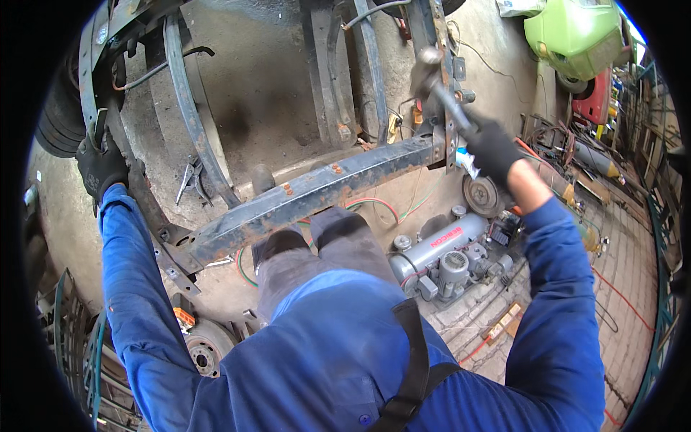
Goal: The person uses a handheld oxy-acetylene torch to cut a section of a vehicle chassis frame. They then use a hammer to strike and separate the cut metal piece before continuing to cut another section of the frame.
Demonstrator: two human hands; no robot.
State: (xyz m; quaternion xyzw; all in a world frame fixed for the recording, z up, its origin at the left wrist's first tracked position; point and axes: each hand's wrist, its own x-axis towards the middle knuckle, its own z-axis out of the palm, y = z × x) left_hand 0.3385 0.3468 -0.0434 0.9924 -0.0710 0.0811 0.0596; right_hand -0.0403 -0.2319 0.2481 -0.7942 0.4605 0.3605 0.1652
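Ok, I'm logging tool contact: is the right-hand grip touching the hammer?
Touching: the head view shows the right-hand grip closed around the hammer by its handle.

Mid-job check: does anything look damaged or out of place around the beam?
Yes: orange rust patches mark the beam, standing out against its dark surface. A plier-like tool lies loose on the floor beyond the beam's left end.

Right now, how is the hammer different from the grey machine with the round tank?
The hammer is held up in the right hand; the grey machine stands on the ground. The hammer is much smaller than the machine. The hammer looks blurry; the machine looks sharper. Both look greyish.
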